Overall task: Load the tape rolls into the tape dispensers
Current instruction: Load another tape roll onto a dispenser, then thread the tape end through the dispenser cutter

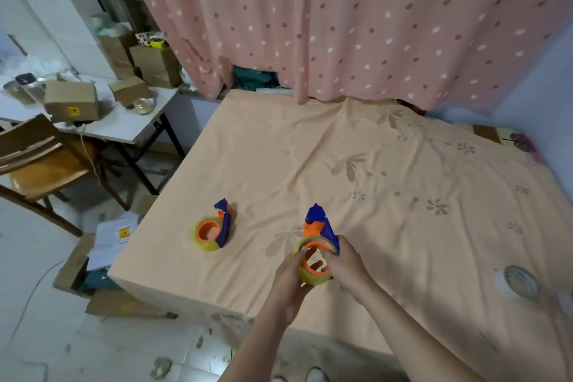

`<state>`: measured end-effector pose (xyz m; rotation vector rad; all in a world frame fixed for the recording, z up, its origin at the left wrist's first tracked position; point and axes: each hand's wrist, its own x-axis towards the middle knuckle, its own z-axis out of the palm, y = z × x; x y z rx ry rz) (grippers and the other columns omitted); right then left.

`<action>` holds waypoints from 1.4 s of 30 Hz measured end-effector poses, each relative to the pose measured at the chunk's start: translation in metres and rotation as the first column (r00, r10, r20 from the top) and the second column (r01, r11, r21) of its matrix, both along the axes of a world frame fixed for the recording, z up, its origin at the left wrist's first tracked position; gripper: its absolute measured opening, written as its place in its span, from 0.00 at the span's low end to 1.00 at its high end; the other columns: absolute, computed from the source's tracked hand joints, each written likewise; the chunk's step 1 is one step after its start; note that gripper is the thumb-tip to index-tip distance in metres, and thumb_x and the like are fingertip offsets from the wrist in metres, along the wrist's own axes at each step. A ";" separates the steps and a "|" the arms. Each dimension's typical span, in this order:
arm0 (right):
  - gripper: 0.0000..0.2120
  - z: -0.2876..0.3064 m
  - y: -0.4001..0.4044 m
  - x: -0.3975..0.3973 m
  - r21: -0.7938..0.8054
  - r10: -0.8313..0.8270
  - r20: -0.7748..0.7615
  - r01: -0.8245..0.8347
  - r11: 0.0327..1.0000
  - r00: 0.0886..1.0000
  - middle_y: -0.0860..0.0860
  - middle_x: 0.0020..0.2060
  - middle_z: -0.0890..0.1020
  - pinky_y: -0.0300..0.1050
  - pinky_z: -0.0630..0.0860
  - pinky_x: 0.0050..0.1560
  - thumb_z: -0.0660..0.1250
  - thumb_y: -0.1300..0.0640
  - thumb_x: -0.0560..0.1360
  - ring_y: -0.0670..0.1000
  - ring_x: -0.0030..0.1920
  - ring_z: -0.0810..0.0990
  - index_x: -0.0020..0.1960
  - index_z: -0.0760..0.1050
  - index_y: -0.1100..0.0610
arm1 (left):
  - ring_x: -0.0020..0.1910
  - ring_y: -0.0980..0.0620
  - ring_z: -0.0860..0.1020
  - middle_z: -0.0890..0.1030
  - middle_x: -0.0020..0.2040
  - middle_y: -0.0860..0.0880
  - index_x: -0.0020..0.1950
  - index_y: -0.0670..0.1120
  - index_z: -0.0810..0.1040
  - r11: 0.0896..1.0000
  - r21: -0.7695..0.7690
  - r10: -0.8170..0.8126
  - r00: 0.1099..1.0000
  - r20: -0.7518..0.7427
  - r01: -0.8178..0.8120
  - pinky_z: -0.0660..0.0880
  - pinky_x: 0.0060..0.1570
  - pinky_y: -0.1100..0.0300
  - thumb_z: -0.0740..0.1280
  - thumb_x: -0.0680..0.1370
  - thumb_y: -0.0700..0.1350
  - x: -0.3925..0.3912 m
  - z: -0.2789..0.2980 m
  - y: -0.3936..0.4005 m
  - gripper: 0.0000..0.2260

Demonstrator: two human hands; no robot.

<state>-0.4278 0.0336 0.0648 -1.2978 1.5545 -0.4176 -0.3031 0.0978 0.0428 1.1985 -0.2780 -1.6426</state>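
A blue and orange tape dispenser [319,222] is held over the near part of the peach bedsheet [356,164]. A yellowish tape roll [311,278] sits around its orange hub. My left hand [290,282] grips the roll from the left, with a thumb on its rim. My right hand [344,260] holds the dispenser body and roll from the right. A second blue and orange dispenser [224,222] lies on the sheet to the left with a tape roll [208,234] on its orange hub. Another tape roll [521,281] lies at the right, blurred.
The bed's near-left corner [117,276] drops to a tiled floor with cardboard and papers [111,239]. A wooden chair [40,161] and a white folding table [124,127] with boxes stand at the left. A pink dotted curtain [341,18] hangs behind the bed.
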 end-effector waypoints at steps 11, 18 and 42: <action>0.10 -0.010 -0.024 0.044 0.071 0.219 -0.133 -0.211 0.975 0.967 0.53 0.45 0.83 0.46 0.83 0.37 0.63 0.51 0.76 0.54 0.40 0.84 0.53 0.75 0.55 | 0.66 0.45 0.81 0.83 0.66 0.47 0.68 0.45 0.79 0.997 0.070 0.031 0.990 0.136 -0.041 0.79 0.64 0.46 0.68 0.81 0.53 0.048 -0.003 -0.015 0.19; 0.08 -0.018 -0.048 0.084 0.032 0.163 -0.187 -0.160 0.987 0.969 0.55 0.46 0.84 0.54 0.84 0.48 0.69 0.57 0.74 0.55 0.46 0.84 0.53 0.78 0.57 | 0.60 0.46 0.85 0.86 0.61 0.44 0.65 0.43 0.80 0.997 0.081 -0.025 0.994 0.108 0.016 0.84 0.50 0.52 0.73 0.78 0.53 0.095 -0.016 -0.044 0.20; 0.07 0.051 -0.118 0.155 -0.273 -0.022 -0.231 -0.043 0.961 0.973 0.45 0.47 0.81 0.30 0.71 0.41 0.64 0.56 0.79 0.46 0.46 0.80 0.55 0.79 0.52 | 0.57 0.48 0.85 0.83 0.63 0.48 0.71 0.52 0.71 0.878 -0.072 -0.463 0.878 0.124 0.474 0.84 0.52 0.51 0.80 0.66 0.47 0.205 0.006 -0.158 0.36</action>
